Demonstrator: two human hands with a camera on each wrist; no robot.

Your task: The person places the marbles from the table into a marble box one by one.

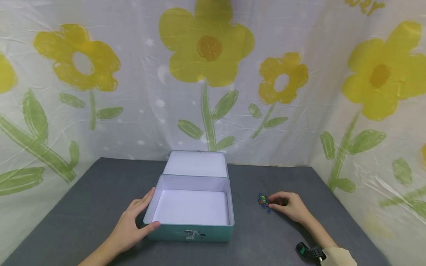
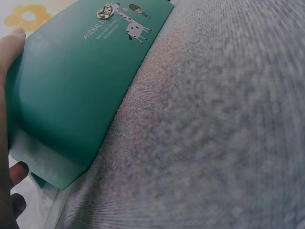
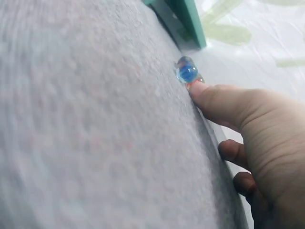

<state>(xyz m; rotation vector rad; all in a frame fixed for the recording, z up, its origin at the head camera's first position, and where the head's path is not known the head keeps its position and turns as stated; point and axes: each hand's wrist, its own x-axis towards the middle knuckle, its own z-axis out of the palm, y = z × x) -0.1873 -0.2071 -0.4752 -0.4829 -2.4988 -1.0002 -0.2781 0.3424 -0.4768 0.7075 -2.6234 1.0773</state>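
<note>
A green tin box [image 1: 189, 232] stands on the table with its lid [image 1: 196, 162] folded back and its white inside bare. My left hand [image 1: 129, 221] grips the box's near left corner, thumb at the front rim and fingers along the left side. In the left wrist view, the green wall [image 2: 76, 86] carries a giraffe print and a metal catch. To the right lies a small cluster of coloured glass marbles [image 1: 263, 200]. My right hand [image 1: 291, 207] is at its right edge, thumb and forefinger bent towards it. The thumb touches a blue marble [image 3: 188, 72] or one beside it; whether they pinch one is hidden.
The dark grey table [image 1: 273, 236] reaches back to a pale curtain [image 1: 143, 92] printed with yellow flowers, which also hangs at both sides. A black band [image 1: 309, 252] is on the right wrist, beside a light sleeve [image 1: 337, 256].
</note>
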